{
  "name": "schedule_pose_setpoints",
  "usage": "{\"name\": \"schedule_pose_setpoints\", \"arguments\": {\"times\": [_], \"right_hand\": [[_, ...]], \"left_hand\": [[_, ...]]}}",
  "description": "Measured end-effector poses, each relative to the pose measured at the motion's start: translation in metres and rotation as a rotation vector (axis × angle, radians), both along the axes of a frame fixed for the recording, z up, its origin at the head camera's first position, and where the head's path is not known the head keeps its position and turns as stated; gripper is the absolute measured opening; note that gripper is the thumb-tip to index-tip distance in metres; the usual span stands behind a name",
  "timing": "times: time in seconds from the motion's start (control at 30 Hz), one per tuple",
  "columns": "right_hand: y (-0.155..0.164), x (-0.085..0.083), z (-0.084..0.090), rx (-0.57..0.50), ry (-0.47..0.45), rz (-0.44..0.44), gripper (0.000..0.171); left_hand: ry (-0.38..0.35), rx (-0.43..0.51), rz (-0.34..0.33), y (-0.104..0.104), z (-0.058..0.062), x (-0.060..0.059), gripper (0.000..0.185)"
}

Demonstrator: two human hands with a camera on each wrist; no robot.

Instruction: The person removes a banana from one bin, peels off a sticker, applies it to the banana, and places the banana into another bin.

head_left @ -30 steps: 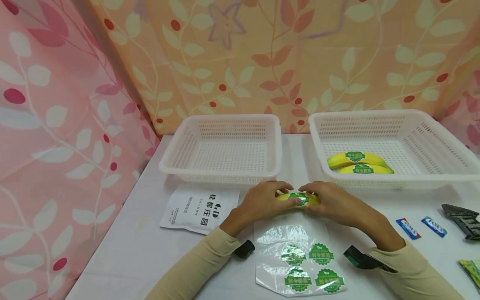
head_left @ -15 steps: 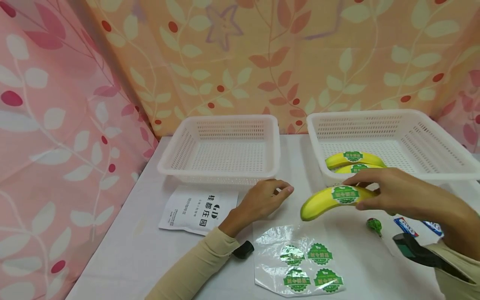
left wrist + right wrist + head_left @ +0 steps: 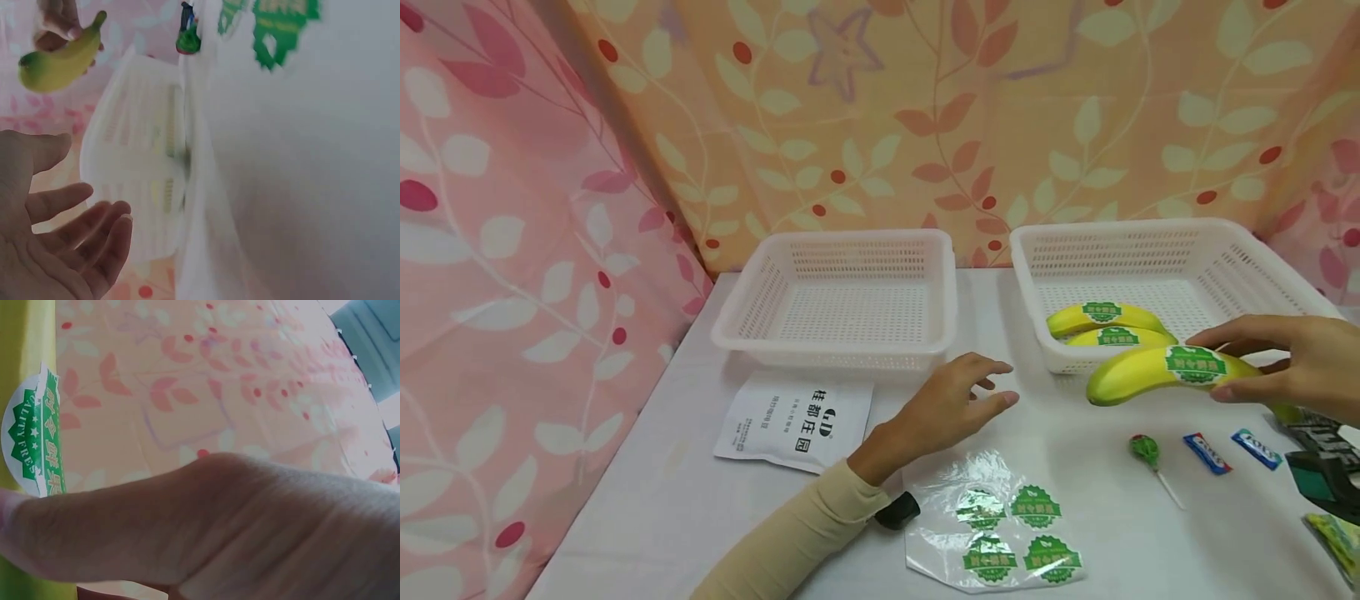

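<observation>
Table (image 3: 715,508): white cloth, floral curtains behind and to the left.

Right basket (image 3: 1240,258): white perforated plastic, holds two bananas (image 3: 1105,325) side by side near its front wall, each with a green sticker. Left basket (image 3: 835,296): same type, just beside the right one.

Held banana (image 3: 1157,371): yellow, curved, roughly level, in the air over the right basket's front rim, tip pointing left. Round green-and-white sticker (image 3: 1195,363) on its upper side; in the right wrist view the sticker (image 3: 34,440) reads "QUALITY FRES…", white scalloped edge, rest of the text hidden behind the thumb.

Right hand (image 3: 1292,367): pinches the banana at its right end, fingers on top, thumb below.
Left hand (image 3: 951,408): holds nothing, fingers relaxed and spread, hovering above the table between the two baskets. Hands well apart.

White packet (image 3: 793,421) with black print, flat in front of the left basket.
Sticker sheet (image 3: 1000,533): clear backing, four green stickers, near the front table edge, just right of the left sleeve.
Lollipop (image 3: 1146,454) in green wrapper, then two blue candies (image 3: 1206,452), on the table below the held banana. Dark packet at the right edge, partly cut off.
</observation>
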State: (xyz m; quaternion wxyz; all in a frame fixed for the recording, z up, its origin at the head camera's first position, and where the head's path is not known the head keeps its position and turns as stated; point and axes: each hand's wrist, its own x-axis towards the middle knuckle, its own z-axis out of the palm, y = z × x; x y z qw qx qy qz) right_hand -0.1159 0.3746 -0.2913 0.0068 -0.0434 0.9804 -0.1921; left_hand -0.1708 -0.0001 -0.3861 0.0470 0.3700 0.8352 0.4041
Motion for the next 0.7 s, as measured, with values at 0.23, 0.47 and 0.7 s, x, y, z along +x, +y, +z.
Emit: {"name": "schedule_pose_setpoints", "arguments": {"times": [0.23,0.47,0.7], "right_hand": [[-0.001,-0.002,-0.001,0.011,-0.041,-0.029,0.069],[0.001,-0.004,-0.001,0.007,-0.088,-0.033,0.071],[-0.004,-0.003,0.002,-0.025,-0.131,-0.031,0.071]], "left_hand": [[0.048,0.056,0.025,0.029,0.016,-0.005,0.059],[0.036,0.029,0.08,0.062,0.021,-0.025,0.071],[-0.003,-0.006,0.123,0.08,0.016,-0.039,0.074]]}}
